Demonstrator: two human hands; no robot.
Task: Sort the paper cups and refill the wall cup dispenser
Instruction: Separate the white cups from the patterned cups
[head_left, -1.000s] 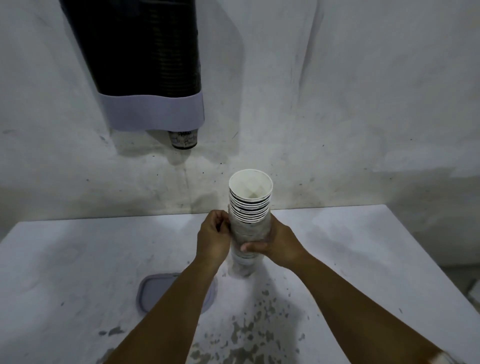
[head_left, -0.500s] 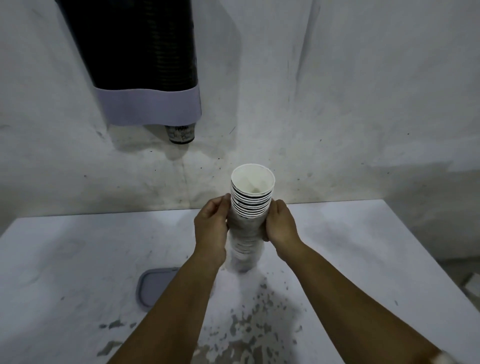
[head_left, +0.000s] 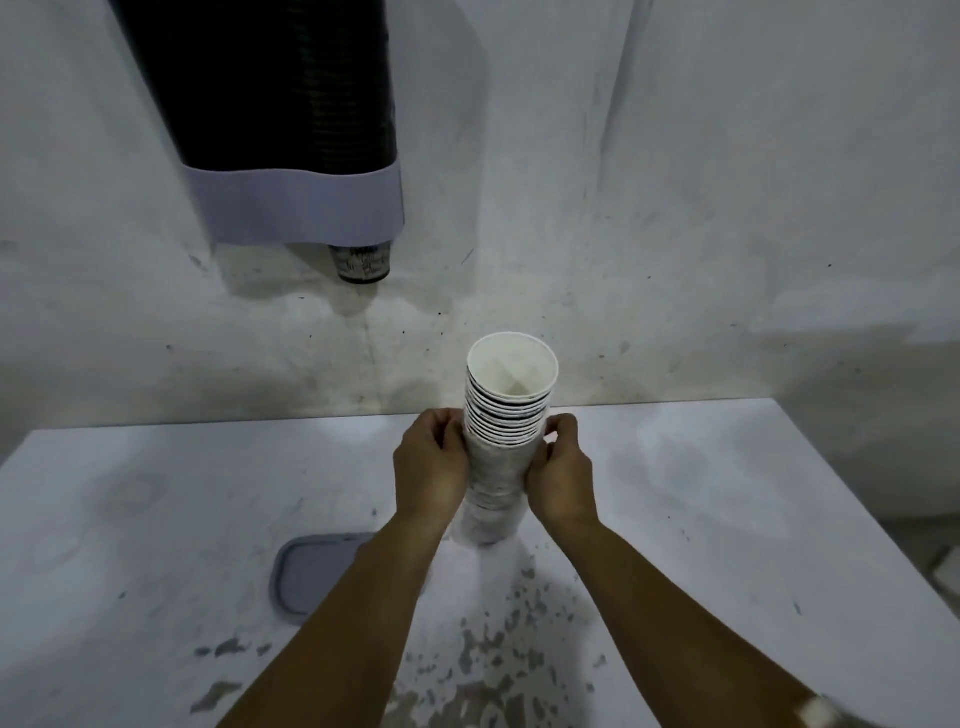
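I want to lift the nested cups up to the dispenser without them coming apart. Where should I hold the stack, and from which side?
Probably hold the cup stack on its lower half, below the band of rims, from both sides as the left hand and right hand do now. It is tall, narrow and upright on the table; a grip near the rims might lift off only the top cups.

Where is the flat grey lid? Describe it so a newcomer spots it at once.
Start at the white table below the wall dispenser. Near its front, left of the stack of paper cups that both hands hold, the grey lid lies flat, partly hidden by the left forearm. It is the only flat, rounded-corner grey piece there; the cups stand tall and white.
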